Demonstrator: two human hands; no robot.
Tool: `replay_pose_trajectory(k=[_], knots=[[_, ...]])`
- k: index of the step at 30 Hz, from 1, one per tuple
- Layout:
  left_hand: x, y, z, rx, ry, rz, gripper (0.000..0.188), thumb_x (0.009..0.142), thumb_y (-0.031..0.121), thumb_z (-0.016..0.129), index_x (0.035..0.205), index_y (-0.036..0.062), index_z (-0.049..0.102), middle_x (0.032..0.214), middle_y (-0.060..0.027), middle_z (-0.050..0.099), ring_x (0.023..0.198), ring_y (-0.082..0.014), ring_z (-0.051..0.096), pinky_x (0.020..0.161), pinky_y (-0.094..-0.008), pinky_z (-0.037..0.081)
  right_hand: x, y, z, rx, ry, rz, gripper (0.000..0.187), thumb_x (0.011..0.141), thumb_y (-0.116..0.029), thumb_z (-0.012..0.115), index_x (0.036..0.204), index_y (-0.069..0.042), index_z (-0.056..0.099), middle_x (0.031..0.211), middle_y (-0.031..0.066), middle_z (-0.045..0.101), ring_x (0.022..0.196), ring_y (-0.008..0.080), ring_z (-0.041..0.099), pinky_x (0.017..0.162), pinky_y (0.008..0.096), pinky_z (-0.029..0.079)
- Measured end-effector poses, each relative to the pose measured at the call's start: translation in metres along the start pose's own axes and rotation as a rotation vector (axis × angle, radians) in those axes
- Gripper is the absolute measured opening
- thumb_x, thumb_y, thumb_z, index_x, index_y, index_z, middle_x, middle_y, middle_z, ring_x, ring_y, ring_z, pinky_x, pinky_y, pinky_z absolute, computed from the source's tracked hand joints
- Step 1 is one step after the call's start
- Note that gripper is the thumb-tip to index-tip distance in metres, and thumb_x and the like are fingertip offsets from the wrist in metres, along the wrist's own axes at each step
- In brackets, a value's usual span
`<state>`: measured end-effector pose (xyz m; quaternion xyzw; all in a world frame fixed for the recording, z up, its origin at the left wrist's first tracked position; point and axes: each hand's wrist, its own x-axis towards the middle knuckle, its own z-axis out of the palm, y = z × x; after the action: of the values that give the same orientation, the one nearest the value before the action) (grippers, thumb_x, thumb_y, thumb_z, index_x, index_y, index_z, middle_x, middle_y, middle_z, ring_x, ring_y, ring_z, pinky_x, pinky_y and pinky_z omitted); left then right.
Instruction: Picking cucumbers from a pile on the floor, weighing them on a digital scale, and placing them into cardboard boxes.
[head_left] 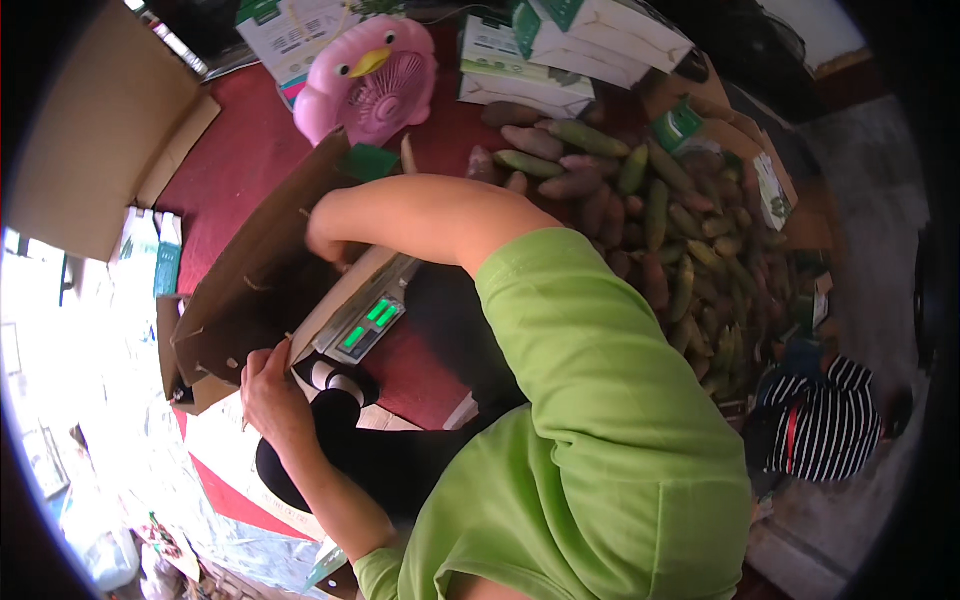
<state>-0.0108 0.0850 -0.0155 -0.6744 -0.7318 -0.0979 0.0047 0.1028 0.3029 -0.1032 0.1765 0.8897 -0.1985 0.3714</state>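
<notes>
An open brown cardboard box (228, 290) sits tilted in my view on a scale (368, 328) whose display glows green. With my left hand (272, 392) I grip the box's near rim, fingers closed over the cardboard edge. My right arm, in a green sleeve, reaches across, and my right hand (325, 238) is down inside the box. The box wall and shadow hide most of its fingers, so I cannot see what it touches. To the right lies a big heap of long green and purplish fruits (655, 215).
A pink bird-shaped fan (375, 85) stands on the red tabletop (225, 165) at the back. White-and-green cartons (525, 70) are stacked behind the heap. A large cardboard piece (95, 120) rises at the far left. Striped black-and-white cloth (825, 425) shows at the right.
</notes>
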Motion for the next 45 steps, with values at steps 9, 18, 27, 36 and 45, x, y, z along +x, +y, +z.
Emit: replay_pose_trajectory(k=[9,18,27,36,45], knots=[[-0.001,-0.003,0.013,0.085,0.042,0.037,0.025,0.076,0.005,0.061,0.097,0.0154,0.07,0.088,-0.0038,0.06,0.083,-0.0235,0.06,0.071,-0.0362,0.048,-0.171,-0.029,0.015,0.847,1.352,-0.339,0.034,0.078,-0.02,0.065,0.109,-0.004,0.061,0.094,0.0093,0.067,0.089,0.0194,0.065,0.078,0.0312,0.05],[-0.001,-0.008,0.016,0.089,0.026,0.033,0.024,0.08,0.01,0.06,0.1,0.0178,0.069,0.092,-0.001,0.061,0.084,-0.0233,0.061,0.068,-0.0379,0.048,-0.195,0.001,0.337,1.178,1.496,0.729,0.027,0.078,-0.017,0.064,0.103,-0.006,0.062,0.092,0.0156,0.064,0.087,0.0305,0.062,0.077,0.0369,0.049],[0.003,-0.021,0.032,0.063,0.086,0.114,0.022,0.08,0.005,0.061,0.099,0.0112,0.069,0.09,-0.0057,0.062,0.081,-0.025,0.062,0.068,-0.0361,0.047,-0.207,-0.123,0.6,1.257,0.687,1.304,0.021,0.071,-0.017,0.063,0.089,-0.006,0.067,0.092,0.0184,0.064,0.09,0.0366,0.061,0.079,0.0416,0.048],[0.004,-0.031,0.037,0.083,0.084,0.09,0.021,0.083,0.007,0.059,0.102,0.0101,0.067,0.093,-0.0077,0.062,0.084,-0.0269,0.062,0.071,-0.0372,0.048,-0.253,-0.094,0.633,1.275,0.712,1.812,0.043,0.073,-0.018,0.064,0.115,-0.009,0.056,0.117,0.0179,0.055,0.109,0.0357,0.052,0.09,0.0433,0.046],[0.005,-0.038,0.042,0.135,0.041,0.071,0.027,0.09,0.026,0.051,0.105,0.0091,0.066,0.104,-0.0064,0.062,0.092,-0.0274,0.062,0.076,-0.0375,0.048,-0.274,-0.053,0.625,1.3,0.624,1.823,0.076,0.074,-0.025,0.067,0.14,-0.014,0.03,0.145,0.0122,0.027,0.13,0.0341,0.032,0.102,0.0465,0.036]])
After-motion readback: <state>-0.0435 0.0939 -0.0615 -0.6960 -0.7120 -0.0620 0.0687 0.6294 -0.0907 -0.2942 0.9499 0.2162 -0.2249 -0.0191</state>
